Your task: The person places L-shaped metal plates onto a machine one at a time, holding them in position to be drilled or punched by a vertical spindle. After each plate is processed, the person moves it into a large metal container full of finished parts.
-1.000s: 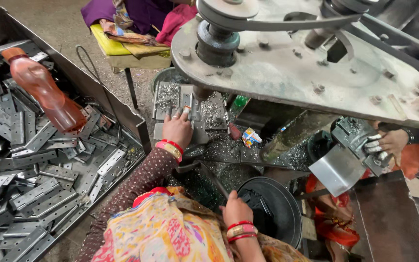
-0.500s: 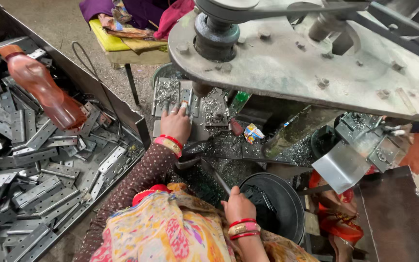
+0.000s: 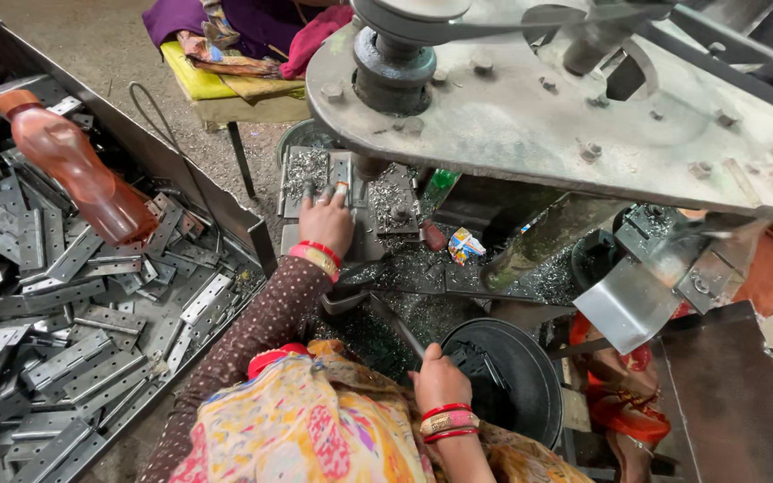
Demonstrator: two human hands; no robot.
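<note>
Overhead view of a person seated at a metal press machine (image 3: pixel 530 116). The left hand (image 3: pixel 326 219) reaches forward, fingers spread flat and pressing a small grey metal hinge plate (image 3: pixel 340 174) onto the press bed, directly under the machine's vertical ram. The plate lies just ahead of the fingertips, its long axis pointing away from the person. The right hand (image 3: pixel 440 380) is drawn back near the body, closed around a dark lever handle (image 3: pixel 400 331) beside a round black bin (image 3: pixel 530 376). To the left, a steel tray (image 3: pixel 181 170) holds many stacked hinge plates and an orange plastic bottle (image 3: pixel 78 165)
</note>
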